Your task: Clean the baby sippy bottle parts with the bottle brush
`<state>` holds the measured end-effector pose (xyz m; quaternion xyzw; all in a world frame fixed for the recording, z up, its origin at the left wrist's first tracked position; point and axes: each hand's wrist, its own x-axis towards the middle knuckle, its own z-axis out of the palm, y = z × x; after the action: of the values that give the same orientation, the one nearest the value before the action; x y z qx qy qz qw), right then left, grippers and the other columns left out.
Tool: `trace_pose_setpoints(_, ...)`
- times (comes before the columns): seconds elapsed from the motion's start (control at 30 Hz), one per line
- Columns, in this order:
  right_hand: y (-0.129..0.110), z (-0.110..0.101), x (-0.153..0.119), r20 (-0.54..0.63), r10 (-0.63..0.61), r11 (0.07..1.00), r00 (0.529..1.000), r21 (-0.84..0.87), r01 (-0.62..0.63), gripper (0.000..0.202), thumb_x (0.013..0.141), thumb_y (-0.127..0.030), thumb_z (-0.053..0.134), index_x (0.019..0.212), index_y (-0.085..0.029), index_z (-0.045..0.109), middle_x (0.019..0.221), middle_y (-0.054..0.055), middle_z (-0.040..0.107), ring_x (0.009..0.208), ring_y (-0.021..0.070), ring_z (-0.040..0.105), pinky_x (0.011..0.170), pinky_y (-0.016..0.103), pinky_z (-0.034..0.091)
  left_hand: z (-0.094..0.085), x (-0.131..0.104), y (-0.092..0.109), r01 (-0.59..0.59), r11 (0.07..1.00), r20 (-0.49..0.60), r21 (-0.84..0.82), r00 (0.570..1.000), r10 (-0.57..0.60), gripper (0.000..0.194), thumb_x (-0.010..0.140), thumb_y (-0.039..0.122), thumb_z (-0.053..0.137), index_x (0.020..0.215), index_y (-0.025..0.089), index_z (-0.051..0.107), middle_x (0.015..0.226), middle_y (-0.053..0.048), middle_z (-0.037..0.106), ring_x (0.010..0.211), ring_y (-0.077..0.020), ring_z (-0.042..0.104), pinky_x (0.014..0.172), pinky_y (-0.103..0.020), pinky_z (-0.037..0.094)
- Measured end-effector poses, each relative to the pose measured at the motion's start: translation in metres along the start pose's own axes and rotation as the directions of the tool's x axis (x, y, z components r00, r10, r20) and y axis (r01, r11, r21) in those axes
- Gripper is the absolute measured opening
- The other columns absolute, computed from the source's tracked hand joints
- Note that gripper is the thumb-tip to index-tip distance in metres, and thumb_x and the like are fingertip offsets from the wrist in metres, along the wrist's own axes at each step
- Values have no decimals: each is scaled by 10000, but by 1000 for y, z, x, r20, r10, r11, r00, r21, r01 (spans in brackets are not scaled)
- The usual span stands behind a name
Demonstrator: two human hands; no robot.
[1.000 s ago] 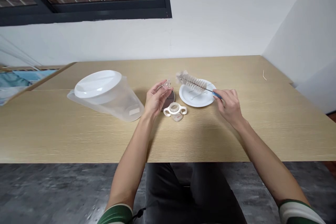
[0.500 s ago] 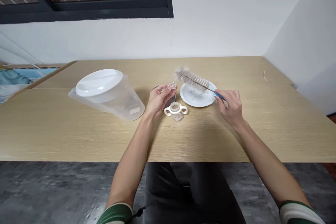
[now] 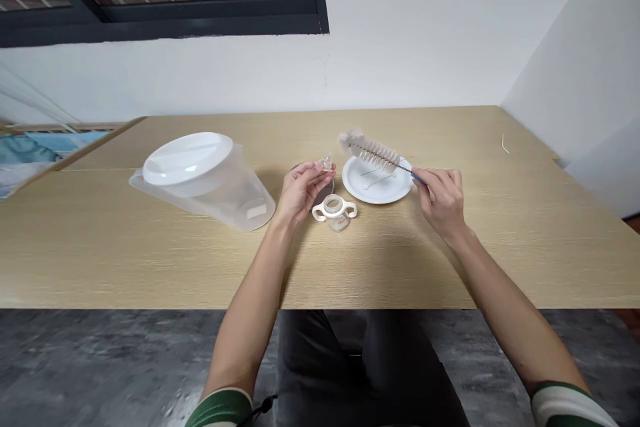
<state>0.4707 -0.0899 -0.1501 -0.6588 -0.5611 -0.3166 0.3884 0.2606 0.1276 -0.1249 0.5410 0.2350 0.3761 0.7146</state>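
Observation:
Pinched in the fingers of my left hand (image 3: 300, 190) is a small clear bottle nipple (image 3: 327, 163). My right hand (image 3: 443, 200) is closed round the blue handle of a bottle brush (image 3: 377, 153). Its white bristles point left, above a white plate (image 3: 377, 195) that carries a few thin wire-like pieces. Below my left hand stands a small baby bottle (image 3: 337, 217), open at the top, with a white two-handled ring around its neck. A dark round item (image 3: 325, 190) is partly hidden behind my left hand.
A translucent pitcher (image 3: 240, 193) with a white lid stands to the left on the wooden table (image 3: 375, 260). At the far right lies a thin bent white piece (image 3: 505, 144). Wall and window (image 3: 200, 10) rise behind the table.
The brush has drawn back slightly to the right, away from the nipple. My left hand has tilted the nipple a little, so more of it shows.

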Motion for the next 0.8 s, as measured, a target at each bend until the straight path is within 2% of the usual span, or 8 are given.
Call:
trace_pose_setpoints(0.17,-5,1,0,-41,-45,998,998,41,47,257,1003,-209,528,1232,-264,633,1066,64,754,909,209,680,836,404,447,1,0,-1,14,1000,-4,5,1000,-14,255,687,305,836,852,153,716,979,-115,774,938,-204,750,917,-311,602)
trace_pose_setpoints(0.27,-5,3,-2,4,-88,994,996,70,87,263,1000,-197,529,1225,-262,649,1009,56,749,875,198,656,815,389,450,0,1,-2,30,1000,-24,-7,999,-31,232,690,299,829,826,158,705,908,-100,773,914,-202,753,910,-311,603)
trace_pose_setpoints(0.4,1,3,-3,56,-34,999,998,29,32,269,1014,-215,492,1209,-255,672,1017,69,746,888,212,646,837,408,446,-2,1,-1,37,998,-27,-51,999,-39,208,736,294,799,860,144,728,938,-107,773,903,-184,748,900,-286,604)
trace_pose_setpoints(0.57,2,1,0,-3,-1,1000,1000,22,1,233,1004,-220,519,1198,-243,647,1066,59,759,902,202,682,862,391,442,2,-1,1,17,993,-53,-114,998,-24,159,732,196,793,854,132,714,977,-113,771,964,-188,743,945,-282,589)
trace_pose_setpoints(0.8,-4,2,1,-44,-106,992,993,62,109,247,972,-147,569,1200,-229,618,1084,62,762,907,186,699,836,358,453,2,1,0,92,954,-63,-285,991,-114,61,765,85,738,806,109,701,923,-99,769,981,-179,743,947,-225,586)
